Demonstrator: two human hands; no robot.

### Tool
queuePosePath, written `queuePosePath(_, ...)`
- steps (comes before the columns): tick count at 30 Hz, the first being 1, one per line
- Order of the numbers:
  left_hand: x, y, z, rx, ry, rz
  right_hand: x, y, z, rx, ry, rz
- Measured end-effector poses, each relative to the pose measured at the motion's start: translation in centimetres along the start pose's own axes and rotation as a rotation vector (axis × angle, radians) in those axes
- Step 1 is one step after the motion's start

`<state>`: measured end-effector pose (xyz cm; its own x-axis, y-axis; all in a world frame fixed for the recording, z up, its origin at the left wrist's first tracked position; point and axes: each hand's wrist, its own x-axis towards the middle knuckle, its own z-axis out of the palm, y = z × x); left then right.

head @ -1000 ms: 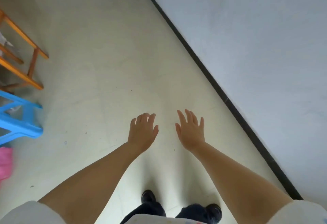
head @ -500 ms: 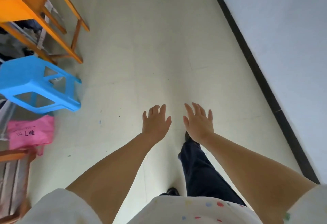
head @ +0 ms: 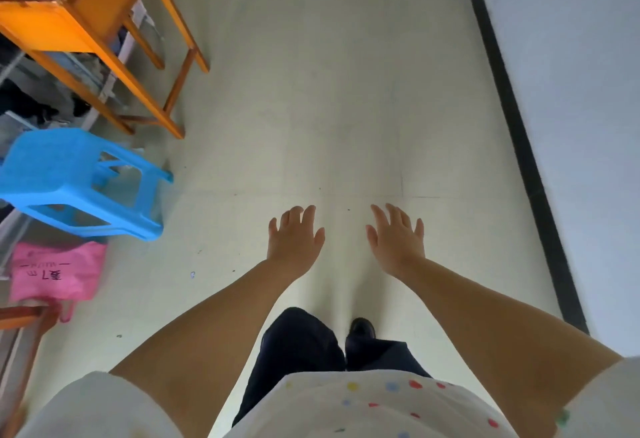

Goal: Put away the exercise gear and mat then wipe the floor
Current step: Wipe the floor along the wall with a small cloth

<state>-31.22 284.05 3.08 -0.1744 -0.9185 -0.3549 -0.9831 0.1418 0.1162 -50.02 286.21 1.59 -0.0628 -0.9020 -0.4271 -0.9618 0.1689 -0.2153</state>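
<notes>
You hold both hands out in front of you at about waist height, the left hand (head: 295, 240) and the right hand (head: 396, 241) just beside each other, palms down, fingers spread and relaxed, neither one holding anything. Under them lies bare pale floor (head: 332, 98), and neither the mat nor any exercise gear shows anywhere in view, so the task's things must be somewhere out of the picture; no cloth or mop for the wiping shows either. To your left stand an orange wooden table (head: 65, 22) with clutter beneath it, a blue plastic stool (head: 74, 178) just below it and a pink bag (head: 57, 273) on the floor near the stool; to your right a grey wall (head: 581, 91) runs along a black skirting strip (head: 519, 146). Your dark shoe (head: 362, 328) points ahead, so you look to be mid-walk, on your way to find the gear. To do this step well, lift your head and scan the room rather than the floor at your feet, so you spot the mat early. Keep to the open strip between stool and wall, because the stool's legs and the bag's handles are easy to catch with a foot. Keep your hands free and loose as they are, ready to grip the first piece you reach.
</notes>
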Motion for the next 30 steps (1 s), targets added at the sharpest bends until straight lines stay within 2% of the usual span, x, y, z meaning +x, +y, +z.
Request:
queuePosePath(8,16.9,-6.7,-5.1,-0.002,0.002,-0.062,17.4,-7.4,-5.2,0.002,0.014,-0.056)
queuePosePath(16,34.1,-13.1,-13.8,0.015,-0.032,0.008,32.8,-13.3,-13.3,0.036,0.016,0.049)
queuePosePath(24,52.4,-11.4,-19.8,0.011,-0.073,0.096,48.4,-12.6,-19.7,0.086,-0.018,0.160)
queuePosePath(30,69.0,-8.2,-26.2,-0.007,-0.034,0.073,64.2,-9.6,-28.9,0.044,0.037,0.108)
